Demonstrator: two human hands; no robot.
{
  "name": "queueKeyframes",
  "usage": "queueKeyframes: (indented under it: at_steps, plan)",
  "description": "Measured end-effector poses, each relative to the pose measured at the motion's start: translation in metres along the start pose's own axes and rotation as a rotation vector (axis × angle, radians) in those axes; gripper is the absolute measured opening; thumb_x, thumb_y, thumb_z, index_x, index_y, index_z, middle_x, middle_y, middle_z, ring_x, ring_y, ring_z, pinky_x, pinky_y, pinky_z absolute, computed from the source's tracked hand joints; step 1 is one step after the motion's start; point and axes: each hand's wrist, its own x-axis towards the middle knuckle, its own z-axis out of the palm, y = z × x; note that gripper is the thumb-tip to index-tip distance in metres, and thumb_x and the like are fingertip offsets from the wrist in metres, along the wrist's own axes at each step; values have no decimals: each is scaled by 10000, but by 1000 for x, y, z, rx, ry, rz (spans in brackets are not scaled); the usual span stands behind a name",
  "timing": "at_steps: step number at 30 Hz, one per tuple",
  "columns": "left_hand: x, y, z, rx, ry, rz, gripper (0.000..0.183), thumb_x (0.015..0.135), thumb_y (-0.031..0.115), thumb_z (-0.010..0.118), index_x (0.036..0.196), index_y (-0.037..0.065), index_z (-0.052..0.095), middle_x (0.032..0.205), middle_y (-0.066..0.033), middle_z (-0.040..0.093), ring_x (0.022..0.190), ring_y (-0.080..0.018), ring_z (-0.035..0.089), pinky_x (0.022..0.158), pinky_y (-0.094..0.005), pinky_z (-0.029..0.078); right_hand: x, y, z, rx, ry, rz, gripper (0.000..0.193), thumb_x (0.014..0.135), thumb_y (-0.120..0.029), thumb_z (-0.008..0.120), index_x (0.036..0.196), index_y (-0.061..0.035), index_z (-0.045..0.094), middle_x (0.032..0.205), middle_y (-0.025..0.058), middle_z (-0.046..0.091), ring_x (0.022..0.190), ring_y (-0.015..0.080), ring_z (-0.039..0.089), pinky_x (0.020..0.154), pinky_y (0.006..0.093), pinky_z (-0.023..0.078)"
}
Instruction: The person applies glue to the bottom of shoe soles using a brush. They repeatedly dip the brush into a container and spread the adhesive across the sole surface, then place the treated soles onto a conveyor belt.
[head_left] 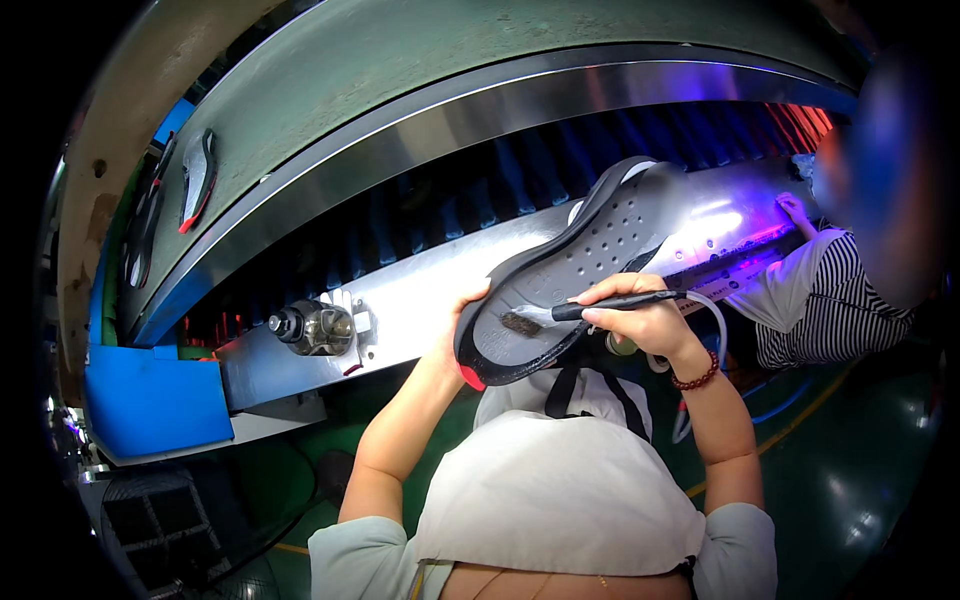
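Note:
A grey and black shoe sole (575, 262) with small round dimples and a red patch at its near end is tilted in front of me. My left hand (450, 322) grips its left edge near that end, thumb over the rim and the other fingers hidden beneath. In my right hand (645, 325) is a brush (610, 304) with a black handle, a pale hose running from its back end. Its dark bristles rest on the sole's inner face, near the red end.
A metal ledge (400, 305) carries a glass jar (322, 328) with a black knob. Behind it runs a green conveyor belt (330, 110) with several soles at its left. A blue panel (160, 395) stands at the left. A co-worker in a striped top (830, 300) is at the right.

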Motion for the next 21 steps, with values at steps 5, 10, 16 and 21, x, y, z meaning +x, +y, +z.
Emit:
queueKeyframes:
  at_steps: [5,10,16,21]
  plan:
    - [5,-8,-8,-358,-282,-108,589,702,348,456,1178,14,360,1140,-222,415,980,-377,450,749,-598,363,-5,10,1,-10,121,-61,128,708,-46,589,824,6,603,614,22,556,487,40,470,443,159,376]
    - [5,-13,-14,-548,-378,-158,581,699,372,443,1167,33,384,1157,-201,412,981,-383,447,758,-627,325,2,27,-13,-2,281,-199,132,702,-29,584,825,14,600,670,37,575,558,57,509,520,161,404]
    - [-3,-19,-18,-276,-147,-34,564,708,371,429,1146,18,409,1127,-188,451,975,-351,472,806,-520,372,32,33,-24,-268,627,-378,136,717,-45,588,836,19,595,726,56,592,628,86,532,566,189,418]
    - [5,-31,-16,-301,-99,-82,508,701,284,504,1111,-6,427,1058,-163,512,896,-258,547,790,-358,439,47,47,-20,-806,679,-347,256,681,-101,619,910,7,581,857,157,571,794,255,500,743,320,397]
